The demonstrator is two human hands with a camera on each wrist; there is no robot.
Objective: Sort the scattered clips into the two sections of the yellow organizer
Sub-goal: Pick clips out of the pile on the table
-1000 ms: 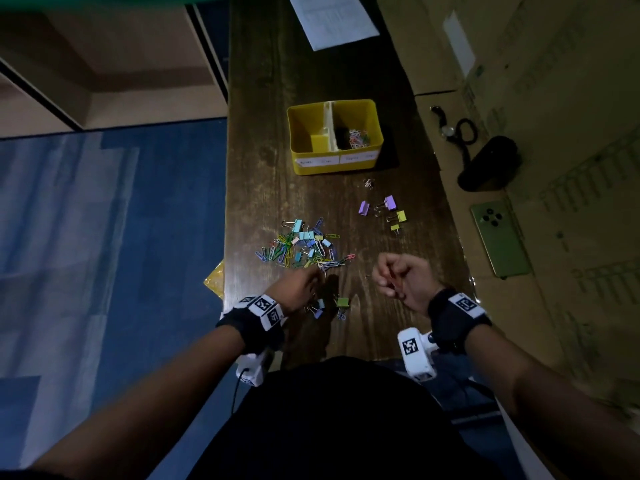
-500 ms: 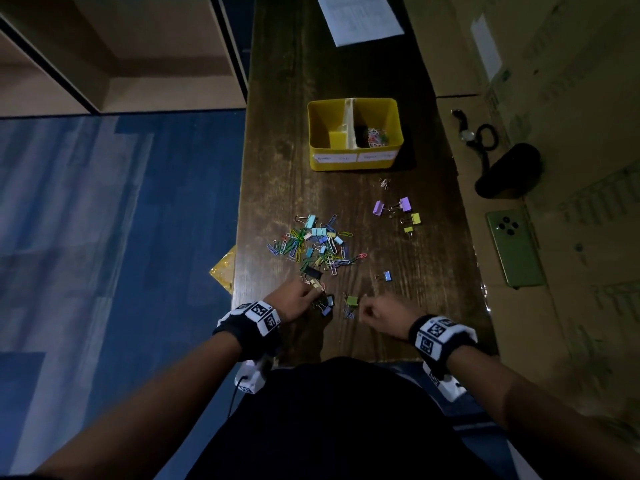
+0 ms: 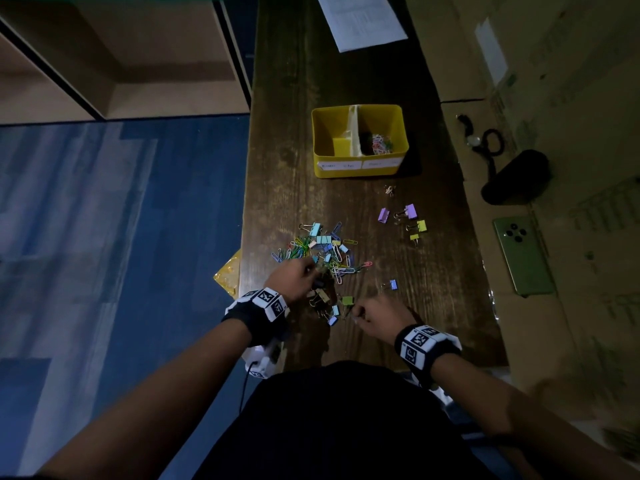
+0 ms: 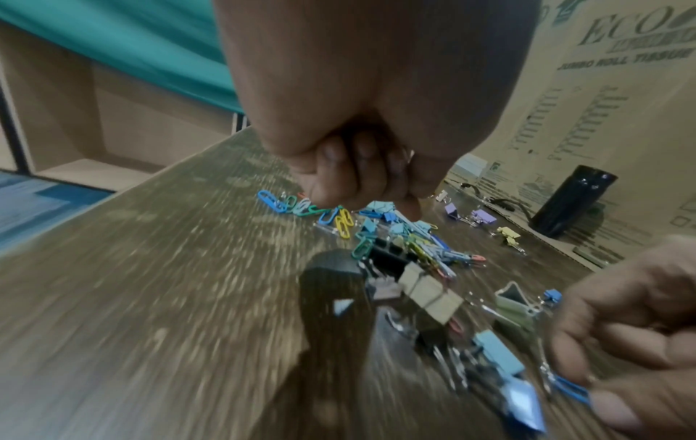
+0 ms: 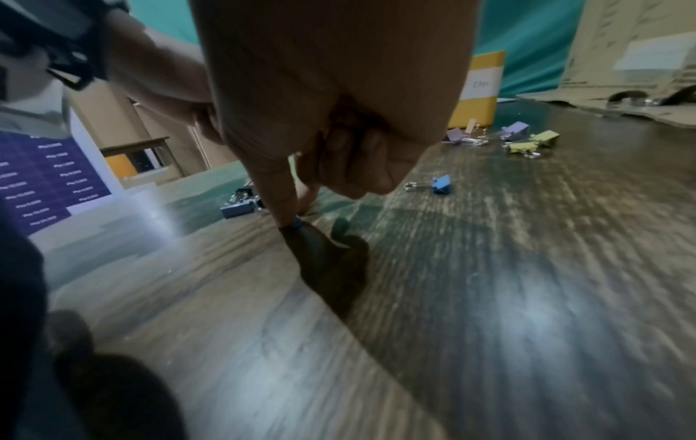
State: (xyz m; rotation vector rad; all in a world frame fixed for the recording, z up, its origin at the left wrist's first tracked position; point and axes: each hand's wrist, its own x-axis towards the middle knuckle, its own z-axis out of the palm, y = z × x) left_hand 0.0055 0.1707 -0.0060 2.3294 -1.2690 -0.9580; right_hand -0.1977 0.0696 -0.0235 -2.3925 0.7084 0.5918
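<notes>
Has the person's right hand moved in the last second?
Yes. The right hand has dropped from above the table to its near edge, leftward toward the green binder clip, fingertip pressing a small blue clip.

Right hand down from mid-air onto a blue paper clip (fingertip contact).
</notes>
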